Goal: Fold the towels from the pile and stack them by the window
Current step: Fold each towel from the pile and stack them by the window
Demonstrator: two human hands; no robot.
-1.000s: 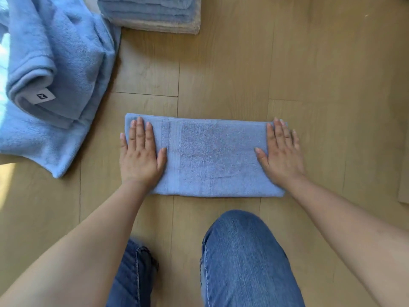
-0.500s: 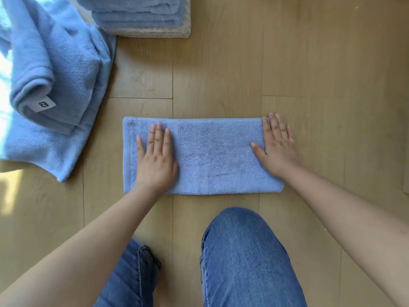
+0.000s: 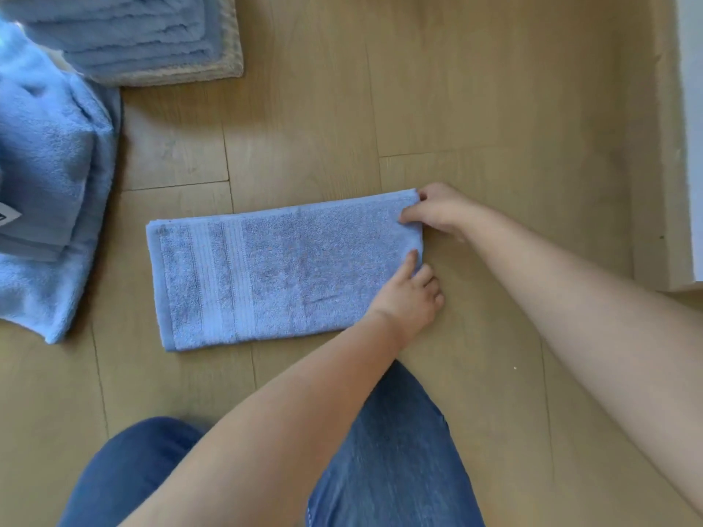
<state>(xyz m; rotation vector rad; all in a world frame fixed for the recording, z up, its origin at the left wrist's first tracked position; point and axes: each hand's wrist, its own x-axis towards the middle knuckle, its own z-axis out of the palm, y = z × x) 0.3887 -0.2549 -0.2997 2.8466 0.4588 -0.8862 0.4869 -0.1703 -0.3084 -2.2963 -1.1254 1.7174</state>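
Note:
A light blue towel (image 3: 274, 275), folded into a long rectangle, lies flat on the wooden floor in front of my knees. Both my hands are at its right end. My right hand (image 3: 437, 211) pinches the far right corner, thumb on top. My left hand (image 3: 412, 294) reaches across and pinches the near right edge, thumb on the cloth and fingers curled under it. A stack of folded blue towels (image 3: 125, 32) sits at the top left. The loose pile of blue towels (image 3: 49, 176) lies at the left edge, with a white label showing.
A beige mat (image 3: 228, 66) lies under the folded stack. My knees in blue jeans (image 3: 392, 462) are at the bottom. A white wall and pale baseboard (image 3: 669, 146) run along the right side. Bare wooden floor (image 3: 475, 89) spreads beyond the towel.
My left hand has crossed from the towel's left end to its right end. Both hands went from pressing flat to pinching the right edge. The view has shifted right.

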